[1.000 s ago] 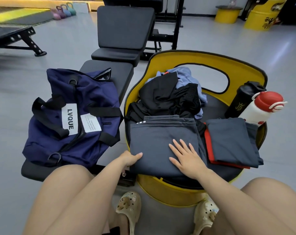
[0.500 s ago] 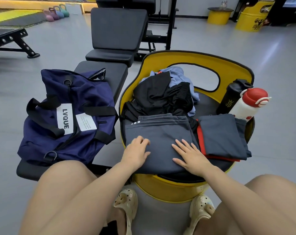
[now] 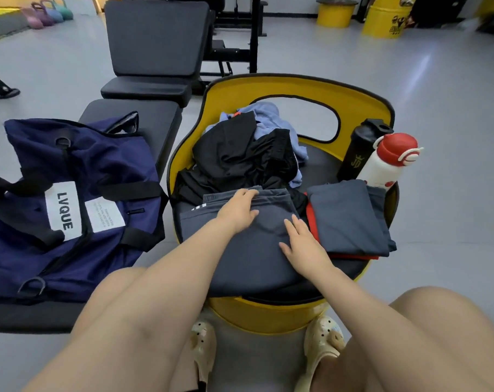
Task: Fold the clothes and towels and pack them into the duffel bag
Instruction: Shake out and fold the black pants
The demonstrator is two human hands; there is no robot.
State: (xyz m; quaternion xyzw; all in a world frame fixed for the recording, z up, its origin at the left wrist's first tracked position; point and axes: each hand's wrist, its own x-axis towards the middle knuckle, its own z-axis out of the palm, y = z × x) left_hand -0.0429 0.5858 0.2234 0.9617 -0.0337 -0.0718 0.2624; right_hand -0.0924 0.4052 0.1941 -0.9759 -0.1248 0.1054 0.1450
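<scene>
The grey garment (image 3: 248, 250) lies folded flat on the front of the yellow chair (image 3: 296, 89), its near edge hanging over the seat. The left hand (image 3: 237, 210) rests on its far edge, fingers together and bent a little over the folded hem. The right hand (image 3: 302, 244) lies flat on its right part, fingers straight and slightly apart. Just right of it sits a folded stack (image 3: 350, 219), dark grey over red. Behind lies a pile of black clothes (image 3: 240, 159) with a blue piece (image 3: 268, 114) on top. 2 bottles (image 3: 381, 162) stand at the seat's right. The navy bag (image 3: 70, 205) sits on the bench (image 3: 144, 114) to the left, well apart from both hands.
</scene>
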